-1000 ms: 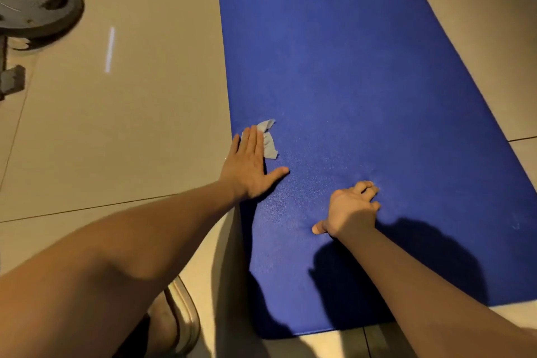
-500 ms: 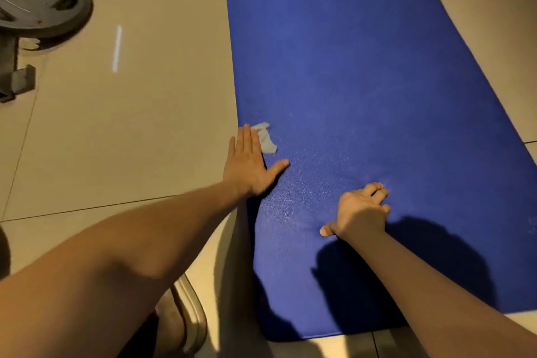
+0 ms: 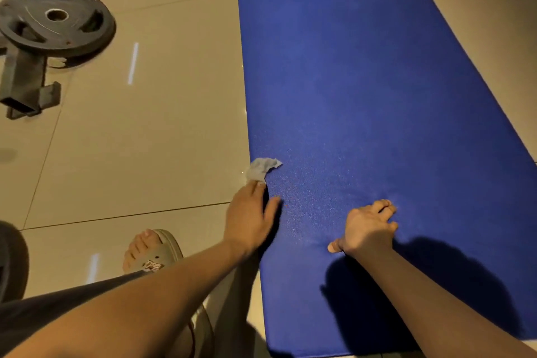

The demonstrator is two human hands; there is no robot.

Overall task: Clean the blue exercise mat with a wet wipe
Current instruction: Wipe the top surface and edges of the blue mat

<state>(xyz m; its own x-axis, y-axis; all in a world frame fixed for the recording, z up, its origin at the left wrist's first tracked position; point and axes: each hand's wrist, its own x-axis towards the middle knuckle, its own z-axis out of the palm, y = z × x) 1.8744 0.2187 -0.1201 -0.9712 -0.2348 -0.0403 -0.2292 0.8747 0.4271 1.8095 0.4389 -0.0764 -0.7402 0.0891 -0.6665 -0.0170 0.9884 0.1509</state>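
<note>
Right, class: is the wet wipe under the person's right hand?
No, the wet wipe lies partly under the left hand; the right hand rests on bare mat.

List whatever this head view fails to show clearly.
Wet wipe: near part hidden under the left hand, head view.
Blue mat: far end cut off by the top edge, head view.
Weight plate: markings too small to read, head view.
</note>
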